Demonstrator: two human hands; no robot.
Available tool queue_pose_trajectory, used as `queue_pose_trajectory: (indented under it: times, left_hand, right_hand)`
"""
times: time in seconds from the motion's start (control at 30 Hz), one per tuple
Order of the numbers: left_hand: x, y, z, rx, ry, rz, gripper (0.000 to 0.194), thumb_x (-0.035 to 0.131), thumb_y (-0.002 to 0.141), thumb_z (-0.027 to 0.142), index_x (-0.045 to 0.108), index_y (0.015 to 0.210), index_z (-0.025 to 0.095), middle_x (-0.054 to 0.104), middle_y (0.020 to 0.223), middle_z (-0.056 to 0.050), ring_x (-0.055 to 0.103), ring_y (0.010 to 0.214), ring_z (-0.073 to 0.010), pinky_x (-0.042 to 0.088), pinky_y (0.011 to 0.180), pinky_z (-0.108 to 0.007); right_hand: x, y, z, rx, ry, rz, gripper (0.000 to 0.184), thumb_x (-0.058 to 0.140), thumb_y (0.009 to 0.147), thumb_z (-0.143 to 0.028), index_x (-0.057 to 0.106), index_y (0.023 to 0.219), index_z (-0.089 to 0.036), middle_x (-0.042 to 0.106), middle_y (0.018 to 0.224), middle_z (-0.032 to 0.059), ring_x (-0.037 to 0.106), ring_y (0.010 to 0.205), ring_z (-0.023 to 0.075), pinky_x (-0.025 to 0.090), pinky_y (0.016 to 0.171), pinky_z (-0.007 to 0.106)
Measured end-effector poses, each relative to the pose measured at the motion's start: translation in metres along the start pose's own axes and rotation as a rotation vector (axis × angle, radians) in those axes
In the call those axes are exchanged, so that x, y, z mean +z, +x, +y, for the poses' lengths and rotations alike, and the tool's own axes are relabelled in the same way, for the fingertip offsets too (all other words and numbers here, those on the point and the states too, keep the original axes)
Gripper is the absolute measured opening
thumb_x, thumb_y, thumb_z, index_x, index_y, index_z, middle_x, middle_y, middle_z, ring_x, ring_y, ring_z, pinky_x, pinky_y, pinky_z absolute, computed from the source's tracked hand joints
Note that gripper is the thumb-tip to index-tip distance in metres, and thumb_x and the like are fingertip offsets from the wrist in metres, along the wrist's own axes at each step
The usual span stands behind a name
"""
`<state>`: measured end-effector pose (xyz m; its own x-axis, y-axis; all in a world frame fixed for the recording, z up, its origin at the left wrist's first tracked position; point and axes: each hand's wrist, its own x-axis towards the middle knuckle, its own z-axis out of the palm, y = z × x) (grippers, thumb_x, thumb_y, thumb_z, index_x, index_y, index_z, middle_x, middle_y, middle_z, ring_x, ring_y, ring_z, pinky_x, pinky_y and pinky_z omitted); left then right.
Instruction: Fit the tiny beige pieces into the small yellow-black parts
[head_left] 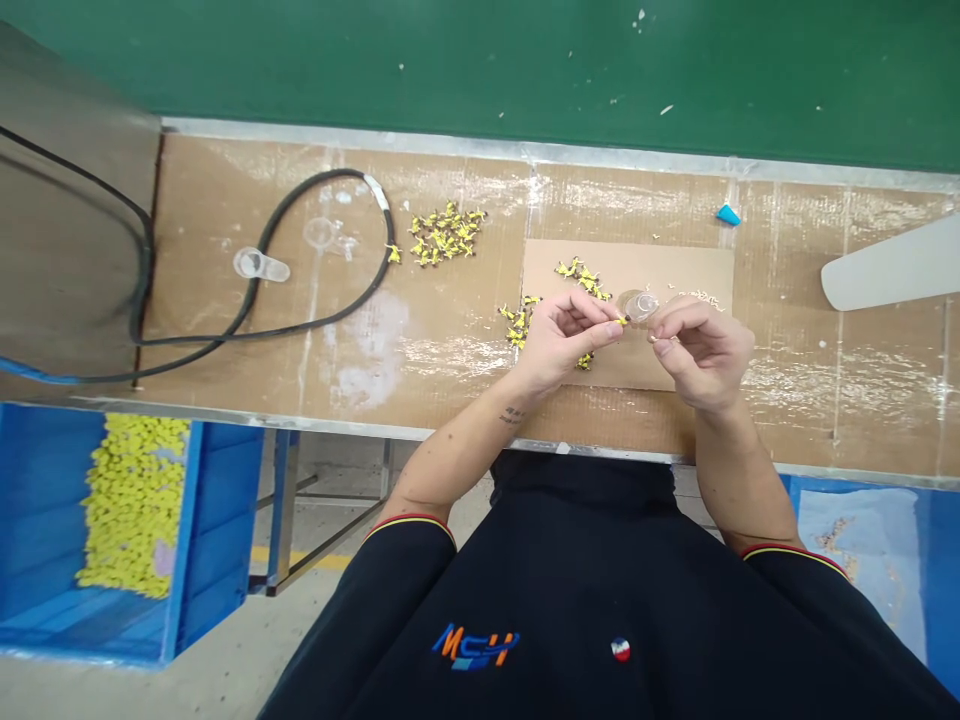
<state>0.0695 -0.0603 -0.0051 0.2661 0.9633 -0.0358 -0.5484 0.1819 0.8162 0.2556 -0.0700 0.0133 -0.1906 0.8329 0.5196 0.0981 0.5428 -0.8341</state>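
Observation:
My left hand [559,338] pinches a small yellow piece [622,321] between thumb and forefinger, over a cardboard sheet [697,268]. My right hand [705,352] is a little to the right, its thumb and forefinger closed on a tiny pale piece [654,340]. A small clear container [638,304] stands between the two hands, just beyond the fingertips. Small yellow-and-black figures [583,275] lie around my left hand, some partly hidden by it. Behind my right hand is a scatter of tiny pale pieces [703,297].
A larger pile of yellow-and-black figures [448,235] lies to the left. Beside it a black cable [281,215] loops around clear plastic cups [259,264]. A blue piece [727,215] and a white object [892,265] are right. Below left, a blue crate [214,540] holds yellow pieces.

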Motion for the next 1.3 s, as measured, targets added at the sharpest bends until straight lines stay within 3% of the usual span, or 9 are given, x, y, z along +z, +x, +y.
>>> queue_pose_trajectory:
  times: [0.13,0.27,0.33,0.43,0.77,1.07,1.3]
  left_hand:
    - [0.000,0.000,-0.001,-0.021,-0.030,-0.012,0.043,0.098,0.067,0.037,0.061,0.074,0.017,0.075,0.082,0.004,0.071,0.068,-0.0056,0.060,0.071,-0.020]
    - [-0.001,-0.002,-0.002,-0.041,-0.061,-0.084,0.045,0.097,0.071,0.032,0.072,0.109,0.026,0.074,0.085,0.006,0.073,0.070,-0.0071,0.063,0.073,-0.021]
    - [-0.001,-0.003,-0.004,-0.027,-0.057,-0.131,0.044,0.094,0.075,0.031,0.074,0.114,0.029,0.074,0.086,0.005,0.074,0.073,-0.0075,0.063,0.075,-0.021]
    - [-0.002,-0.004,-0.007,-0.024,-0.025,-0.145,0.029,0.092,0.078,0.033,0.079,0.103,0.026,0.077,0.088,0.002,0.076,0.078,-0.0088,0.065,0.078,-0.022]
    - [0.001,-0.003,-0.006,0.041,-0.023,-0.135,0.019,0.092,0.077,0.029,0.081,0.091,0.025,0.078,0.090,0.002,0.077,0.079,-0.0090,0.067,0.075,-0.021]
    - [0.003,-0.004,-0.003,0.053,-0.014,-0.138,0.016,0.092,0.078,0.028,0.082,0.091,0.026,0.078,0.090,0.002,0.077,0.082,-0.0094,0.068,0.078,-0.022]
    - [0.003,-0.004,-0.003,0.008,0.030,-0.099,0.025,0.095,0.073,0.037,0.080,0.087,0.022,0.077,0.091,0.000,0.076,0.084,-0.0111,0.068,0.080,-0.025]
  right_hand:
    - [0.005,0.002,-0.002,0.004,-0.022,0.009,0.008,0.069,0.090,-0.019,0.068,0.089,-0.027,0.067,0.082,0.0002,0.065,0.077,0.0175,0.054,0.070,0.036]
    - [0.010,0.001,-0.002,0.043,-0.035,0.031,0.008,0.069,0.090,-0.021,0.068,0.086,-0.027,0.069,0.088,0.0018,0.069,0.084,0.0190,0.055,0.070,0.037]
    - [0.013,0.000,-0.002,0.061,-0.023,0.032,0.008,0.069,0.090,-0.022,0.068,0.085,-0.026,0.069,0.089,0.0020,0.070,0.085,0.0194,0.058,0.073,0.038]
    - [0.014,0.000,-0.002,0.071,0.025,0.019,0.008,0.070,0.089,-0.020,0.068,0.084,-0.026,0.069,0.088,0.0017,0.070,0.082,0.0185,0.060,0.076,0.039]
    - [0.014,0.002,-0.005,0.055,0.032,0.014,0.012,0.071,0.084,-0.013,0.070,0.081,-0.025,0.069,0.088,0.0022,0.071,0.083,0.0190,0.060,0.069,0.036]
    - [0.014,0.002,-0.004,0.039,0.019,0.010,0.017,0.068,0.082,-0.008,0.070,0.083,-0.025,0.069,0.090,0.0018,0.071,0.085,0.0182,0.062,0.072,0.037]
    - [0.015,0.002,-0.006,0.056,-0.006,0.016,0.017,0.067,0.081,-0.008,0.069,0.082,-0.025,0.069,0.090,0.0017,0.071,0.085,0.0180,0.061,0.072,0.036]
